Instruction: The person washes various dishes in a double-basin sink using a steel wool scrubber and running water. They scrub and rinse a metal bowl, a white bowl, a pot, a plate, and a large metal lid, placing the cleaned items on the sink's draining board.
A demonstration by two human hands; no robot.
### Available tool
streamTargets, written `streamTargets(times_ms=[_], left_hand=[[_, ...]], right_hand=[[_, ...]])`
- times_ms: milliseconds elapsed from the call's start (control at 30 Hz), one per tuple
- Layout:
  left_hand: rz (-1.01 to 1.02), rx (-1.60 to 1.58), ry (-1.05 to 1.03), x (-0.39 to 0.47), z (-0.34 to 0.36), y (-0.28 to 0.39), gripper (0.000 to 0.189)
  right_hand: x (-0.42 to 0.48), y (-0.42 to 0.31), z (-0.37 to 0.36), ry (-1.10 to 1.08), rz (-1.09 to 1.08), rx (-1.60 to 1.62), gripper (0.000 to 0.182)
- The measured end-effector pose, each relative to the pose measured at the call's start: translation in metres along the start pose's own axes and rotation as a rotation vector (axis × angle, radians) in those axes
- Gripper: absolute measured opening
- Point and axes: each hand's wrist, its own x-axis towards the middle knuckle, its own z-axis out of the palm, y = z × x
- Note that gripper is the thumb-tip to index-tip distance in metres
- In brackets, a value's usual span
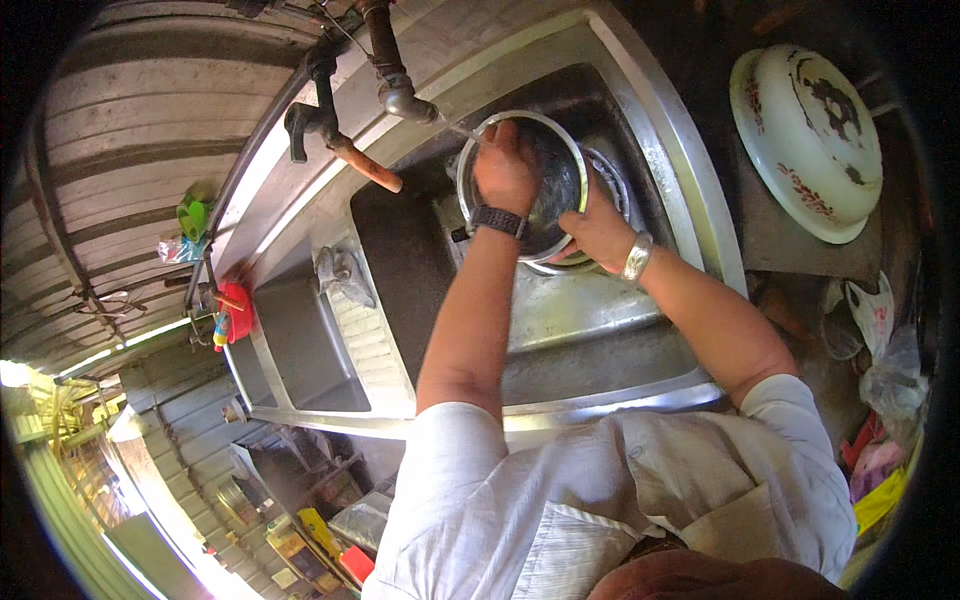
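A round metal pot [553,161] is tilted in the steel sink basin [600,296], its open mouth towards me. My right hand [602,229], with a wide metal bracelet at the wrist, grips its right rim. Inside the mouth is my left hand [506,171], a dark watch on its wrist. Its fingers curl near the far inner wall; whether they hold anything is hidden. A thin stream of water runs from a pipe elbow [409,97] towards the pot's mouth. Another round metal vessel [616,176] shows partly behind the pot.
A tap with an orange spout [367,165] juts over the basin's left side. A grey cloth [343,274] lies on the ridged drainboard [367,330]. Right of the sink, a worn enamel basin [814,146] rests upside down, with plastic bags [889,367] nearer me. A red container [236,311] hangs left.
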Motion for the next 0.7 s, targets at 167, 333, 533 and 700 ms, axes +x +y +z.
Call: streamTargets(times_ms=[167,333,533,700], left_hand=[[0.024,-0.519,-0.463,-0.018,-0.006,0.006,0.012],[0.055,0.262,-0.507,-0.026,-0.041,-0.018,0.015],[0.094,-0.418,-0.113,-0.014,-0.006,0.005,0.014],[0.086,-0.142,-0.597,-0.028,-0.032,-0.007,0.015]], right_hand=[[0.006,-0.002,-0.012,-0.006,0.067,0.128,0.08],[0.002,0.001,-0.003,-0.109,-0.014,-0.13,0.088],[0.002,0.001,-0.006,-0.078,0.087,0.101,0.091],[0.003,-0.007,-0.008,-0.072,0.083,0.053,0.086]])
